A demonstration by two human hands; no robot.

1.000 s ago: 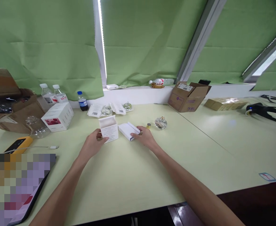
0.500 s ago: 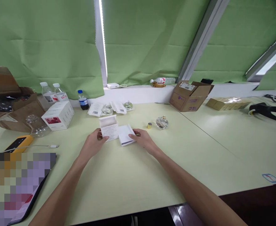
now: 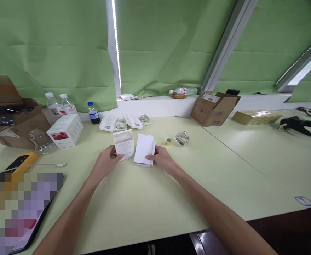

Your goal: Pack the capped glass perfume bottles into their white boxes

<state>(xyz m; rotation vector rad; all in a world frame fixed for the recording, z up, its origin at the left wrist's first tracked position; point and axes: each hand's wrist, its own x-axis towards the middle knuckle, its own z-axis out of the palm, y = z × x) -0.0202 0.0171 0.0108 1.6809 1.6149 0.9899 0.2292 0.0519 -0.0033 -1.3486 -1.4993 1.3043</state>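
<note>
My left hand (image 3: pixel 109 157) is closed around the left side of a small white printed carton (image 3: pixel 125 146), whose top is open. Just right of it, my right hand (image 3: pixel 160 157) pinches a folded white cardboard insert (image 3: pixel 144 149) by its right edge. A narrow gap parts the insert from the carton. Beyond my right hand, a gold cylindrical cap (image 3: pixel 168 142) stands on the table, and beside it lies a round clear glass bottle (image 3: pixel 182 138) with a gold neck.
Flat white packs with round clear bottles (image 3: pixel 120 124) lie at the back. Left are a white box (image 3: pixel 65 131), a blue-capped bottle (image 3: pixel 93 113), a yellow power bank (image 3: pixel 22 162) and a blurred screen (image 3: pixel 25 212). An open cardboard box (image 3: pixel 213 109) stands back right.
My right hand has tilted the white insert upright and its broad face now shows more, drawn slightly away from the carton. My left hand and the carton have barely moved.
</note>
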